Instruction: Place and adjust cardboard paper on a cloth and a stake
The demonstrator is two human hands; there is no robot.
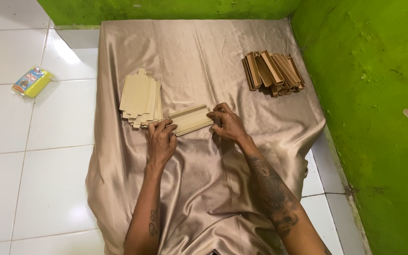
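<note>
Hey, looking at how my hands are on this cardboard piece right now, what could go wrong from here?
1. Both hands, left hand and right hand, pinch only the ends of the cardboard piece; uneven pressure might crease it off its fold lines.
2. The satin cloth is wrinkled and looks slippery, so the piece could slide.
3. The stack of flat blanks sits right beside the left hand and is already fanned out; a nudge could scatter it.

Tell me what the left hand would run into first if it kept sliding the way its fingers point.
Likely the stack of flat cardboard blanks, just beyond the left hand. Its fingers already touch the folded cardboard piece.
</note>
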